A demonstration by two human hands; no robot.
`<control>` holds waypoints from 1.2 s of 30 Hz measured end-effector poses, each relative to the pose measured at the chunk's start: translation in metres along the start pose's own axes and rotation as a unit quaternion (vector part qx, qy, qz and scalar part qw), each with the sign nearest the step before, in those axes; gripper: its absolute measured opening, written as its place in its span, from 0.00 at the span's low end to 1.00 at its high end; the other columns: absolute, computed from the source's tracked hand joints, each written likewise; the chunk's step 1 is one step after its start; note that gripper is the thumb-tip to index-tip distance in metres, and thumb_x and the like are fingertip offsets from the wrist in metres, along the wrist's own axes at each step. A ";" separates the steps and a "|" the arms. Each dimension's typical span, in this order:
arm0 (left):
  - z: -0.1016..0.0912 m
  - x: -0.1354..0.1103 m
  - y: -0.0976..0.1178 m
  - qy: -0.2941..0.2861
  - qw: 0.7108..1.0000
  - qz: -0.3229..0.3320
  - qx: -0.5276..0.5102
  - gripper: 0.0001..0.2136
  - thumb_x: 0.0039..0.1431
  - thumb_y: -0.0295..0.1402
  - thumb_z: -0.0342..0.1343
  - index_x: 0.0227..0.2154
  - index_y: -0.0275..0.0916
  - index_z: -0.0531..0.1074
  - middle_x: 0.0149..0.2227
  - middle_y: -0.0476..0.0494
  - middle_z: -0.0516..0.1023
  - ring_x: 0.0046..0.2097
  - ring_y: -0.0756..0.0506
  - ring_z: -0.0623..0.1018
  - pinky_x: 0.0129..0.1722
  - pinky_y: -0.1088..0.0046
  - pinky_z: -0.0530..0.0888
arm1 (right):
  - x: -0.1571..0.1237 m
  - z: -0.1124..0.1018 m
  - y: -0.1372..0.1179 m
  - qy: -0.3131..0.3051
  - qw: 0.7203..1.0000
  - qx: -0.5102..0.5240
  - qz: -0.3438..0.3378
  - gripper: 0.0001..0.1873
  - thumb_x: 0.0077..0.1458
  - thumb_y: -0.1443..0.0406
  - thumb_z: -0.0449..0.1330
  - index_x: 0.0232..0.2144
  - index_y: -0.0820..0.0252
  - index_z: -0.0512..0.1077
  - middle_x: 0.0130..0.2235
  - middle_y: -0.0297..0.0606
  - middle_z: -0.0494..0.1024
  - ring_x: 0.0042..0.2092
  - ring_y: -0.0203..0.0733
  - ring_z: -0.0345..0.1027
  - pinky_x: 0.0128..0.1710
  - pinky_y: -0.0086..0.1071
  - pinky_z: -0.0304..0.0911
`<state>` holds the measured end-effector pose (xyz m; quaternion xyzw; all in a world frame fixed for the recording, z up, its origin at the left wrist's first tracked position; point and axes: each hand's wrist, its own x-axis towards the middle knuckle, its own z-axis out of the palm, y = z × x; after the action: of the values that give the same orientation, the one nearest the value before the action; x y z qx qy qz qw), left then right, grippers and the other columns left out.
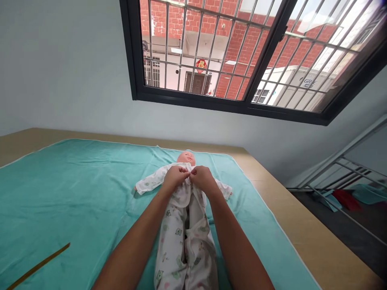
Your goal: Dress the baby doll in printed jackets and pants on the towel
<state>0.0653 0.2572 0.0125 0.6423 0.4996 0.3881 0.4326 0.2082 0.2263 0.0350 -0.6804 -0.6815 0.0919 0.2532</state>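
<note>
Toward the far edge of the table (272, 209), a baby doll (186, 158) is laid on its back, head up by that edge and legs pointed at the near one, so the chest is probably put within easy reach of both arms. It's dressed in a white printed baby outfit (178, 233); whether that's one piece or a top and trousers can't really be told. The sleeves are spread out to both sides on the teal sheet (90, 193), which likely means the front is left clear to be worked on.

Just below the doll's chin, the outfit's fabric is pinched by the left hand (177, 176) and the right hand (202, 177), fingertips closed on it and almost meeting over the middle. A small grip like that is probably used because only a little bit of edge is being handled, though any snap or tie is hidden by the fingers.

Bare wood is left showing along the far and right edges, and the sheet is presumably spread as padding. Over by the sheet's near left corner, a thin brown strip (38, 266) can be seen, well apart from the doll and touched by neither hand.
</note>
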 end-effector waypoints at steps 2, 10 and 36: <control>0.001 0.000 0.000 -0.003 1.000 -0.003 -0.004 0.08 0.45 0.35 0.57 0.21 0.36 0.75 0.19 0.51 0.69 0.24 0.50 0.67 0.23 0.76 0.59 | 0.001 -0.002 0.001 0.001 1.000 -0.001 0.002 0.10 0.49 0.69 0.56 0.17 0.61 0.70 0.21 0.35 0.71 0.26 0.35 0.60 0.27 0.29 0.49; 0.001 0.000 -0.002 -0.012 1.000 0.004 0.010 0.10 0.47 0.37 0.55 0.23 0.35 0.75 0.21 0.50 0.71 0.25 0.50 0.68 0.24 0.77 0.61 | 0.002 0.000 0.005 -0.019 0.999 0.039 0.005 0.07 0.46 0.63 0.62 0.28 0.62 0.75 0.28 0.34 0.75 0.30 0.35 0.63 0.28 0.27 0.51; 0.000 -0.006 0.015 0.008 0.999 -0.009 -0.042 0.09 0.47 0.31 0.52 0.15 0.38 0.62 0.18 0.54 0.60 0.23 0.53 0.61 0.22 0.77 0.57 | 0.005 -0.001 0.003 0.016 0.985 0.168 0.028 0.11 0.47 0.65 0.56 0.24 0.63 0.78 0.21 0.32 0.70 0.26 0.34 0.59 0.25 0.26 0.51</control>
<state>0.0680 0.2492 0.0260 0.6159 0.4926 0.4097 0.4585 0.2116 0.2309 0.0350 -0.6480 -0.6331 0.2012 0.3726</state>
